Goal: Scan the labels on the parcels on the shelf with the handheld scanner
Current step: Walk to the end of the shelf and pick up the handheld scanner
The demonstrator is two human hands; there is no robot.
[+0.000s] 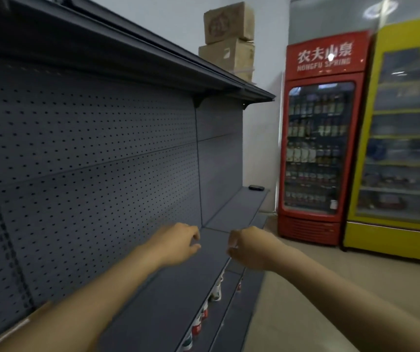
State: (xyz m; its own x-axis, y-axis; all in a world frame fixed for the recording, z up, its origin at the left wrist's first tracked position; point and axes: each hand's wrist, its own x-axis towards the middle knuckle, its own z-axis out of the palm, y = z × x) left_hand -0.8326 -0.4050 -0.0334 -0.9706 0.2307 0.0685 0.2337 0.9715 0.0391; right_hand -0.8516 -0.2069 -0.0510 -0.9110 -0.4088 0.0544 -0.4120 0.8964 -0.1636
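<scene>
Head view: a person reaches both bare forearms out over a dark grey store shelf point(178, 288).
Left hand point(176, 243): empty, fingers loosely curled, thumb pointing toward the other hand, hovering above the shelf board.
Right hand point(248, 246): beside the left and apart from it, fingers curled inward into a loose fist; whether it holds anything cannot be told.
Scanner: a small dark device point(256, 187) lies at the far end of the shelf, well apart from both hands; too small to confirm as the handheld scanner.
Parcels: a brown cardboard edge point(23, 323) shows at lower left behind the left forearm; two cardboard boxes point(228, 39) are stacked on the shelving's top.
Backdrop: perforated grey back panel point(84, 148); red Nongfu Spring drinks fridge point(323, 138); yellow fridge point(404, 138) beside it.
Lower tier: red-and-white packages point(198, 323) line the shelf below.
</scene>
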